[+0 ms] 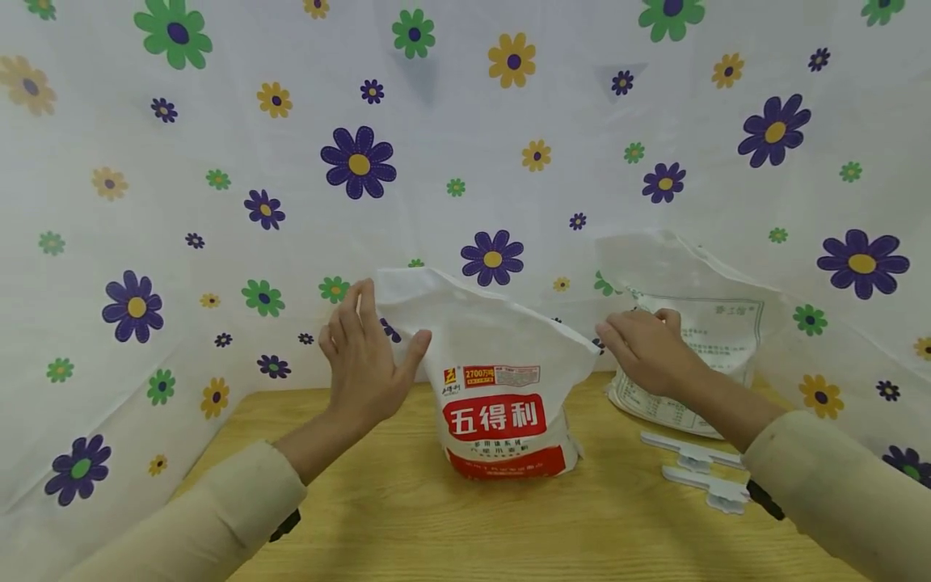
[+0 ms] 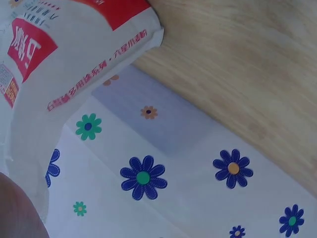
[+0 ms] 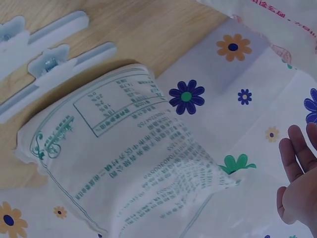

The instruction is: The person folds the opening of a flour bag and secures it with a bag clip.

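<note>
A white flour bag [image 1: 502, 347] with red panels and printed characters stands upright, its tall top edge slanting down to the right. My left hand [image 1: 367, 360] is at its upper left corner, fingers extended upward and thumb apart, in front of the bag's side. In the left wrist view, only part of that hand [image 2: 17, 210] shows beside the bag [image 2: 74, 54]. My right hand [image 1: 647, 347] is by the bag's upper right corner, fingers loosely bent. The right wrist view shows some fingers of the right hand [image 3: 302, 183] spread; nothing is visible in them.
A second white bag [image 1: 716, 331] with green print stands behind my right forearm. Two white sealing clips [image 1: 691, 449] [image 1: 705, 485] lie on the wooden table [image 1: 349, 517] at the right. A flower-patterned sheet [image 1: 240, 162] hangs behind and along both sides.
</note>
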Demonstrator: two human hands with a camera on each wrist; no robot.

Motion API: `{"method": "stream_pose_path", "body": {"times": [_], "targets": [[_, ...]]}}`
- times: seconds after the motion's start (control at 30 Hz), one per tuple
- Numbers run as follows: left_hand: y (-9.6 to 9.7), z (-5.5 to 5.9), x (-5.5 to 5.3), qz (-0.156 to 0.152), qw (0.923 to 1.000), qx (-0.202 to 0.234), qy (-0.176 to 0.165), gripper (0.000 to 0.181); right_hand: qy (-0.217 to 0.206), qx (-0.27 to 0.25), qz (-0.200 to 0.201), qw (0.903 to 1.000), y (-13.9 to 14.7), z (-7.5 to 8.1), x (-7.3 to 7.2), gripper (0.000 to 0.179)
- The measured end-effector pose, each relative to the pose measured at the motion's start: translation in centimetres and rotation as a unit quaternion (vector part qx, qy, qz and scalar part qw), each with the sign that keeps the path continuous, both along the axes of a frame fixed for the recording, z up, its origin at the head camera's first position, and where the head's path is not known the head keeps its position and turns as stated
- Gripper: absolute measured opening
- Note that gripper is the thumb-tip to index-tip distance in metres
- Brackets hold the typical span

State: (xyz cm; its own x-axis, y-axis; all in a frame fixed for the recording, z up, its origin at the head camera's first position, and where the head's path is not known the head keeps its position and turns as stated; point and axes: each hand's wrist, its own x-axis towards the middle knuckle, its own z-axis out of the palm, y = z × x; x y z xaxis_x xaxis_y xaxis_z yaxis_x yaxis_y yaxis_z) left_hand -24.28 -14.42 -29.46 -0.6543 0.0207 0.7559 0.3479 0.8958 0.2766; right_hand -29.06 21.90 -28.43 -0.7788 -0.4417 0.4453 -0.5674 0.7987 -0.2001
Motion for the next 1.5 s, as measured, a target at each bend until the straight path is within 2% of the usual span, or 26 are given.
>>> {"method": "stream_pose_path", "body": {"times": [0.23, 0.37, 0.6, 0.7, 0.77, 0.9, 1.03, 1.13, 1.3, 1.4, 1.5], "targets": [[0.6, 2.1, 0.0, -0.005, 0.9997, -0.021, 0.015, 0.096, 0.002, -0.005, -0.007, 1.0000, -0.8, 1.1, 0.5, 0.041], [1.2, 3.4, 0.0, -0.019, 0.9985, -0.046, 0.020, 0.094, 0.000, -0.004, -0.002, 1.0000, -1.2, 1.4, 0.8, 0.038], [3.2, 6.8, -0.5, -0.042, 0.9955, -0.076, 0.038, 0.089, -0.001, -0.001, 0.021, 0.9998, -2.0, 1.5, 1.0, 0.035], [4.4, 8.1, -0.6, -0.053, 0.9944, -0.087, 0.029, 0.086, 0.004, 0.000, 0.029, 0.9996, -2.3, 1.2, 1.0, 0.032], [5.1, 8.7, -0.6, -0.058, 0.9931, -0.100, 0.016, 0.078, 0.009, 0.003, 0.035, 0.9993, -2.5, 1.0, 1.1, 0.030], [6.3, 9.2, -0.7, -0.068, 0.9871, -0.145, -0.011, 0.058, 0.011, 0.011, 0.042, 0.9990, -2.8, 0.5, 1.3, 0.030], [6.9, 9.2, -0.7, -0.063, 0.9757, -0.208, -0.031, 0.049, 0.013, 0.013, 0.047, 0.9987, -3.2, 0.2, 1.3, 0.029], [6.9, 8.9, -0.7, -0.048, 0.9626, -0.265, -0.025, 0.046, 0.007, 0.014, 0.052, 0.9985, -3.4, 0.1, 1.3, 0.029], [6.6, 8.6, -0.7, -0.026, 0.9309, -0.364, 0.005, 0.046, 0.003, 0.042, 0.047, 0.9980, -3.6, -0.1, 1.3, 0.033], [6.4, 8.5, -0.9, -0.026, 0.9124, -0.408, 0.002, 0.047, 0.006, 0.055, 0.039, 0.9977, -3.6, -0.2, 1.3, 0.034], [6.2, 8.3, -1.2, -0.037, 0.8991, -0.436, -0.005, 0.046, 0.008, 0.058, 0.035, 0.9977, -3.5, -0.1, 1.4, 0.034]]}}
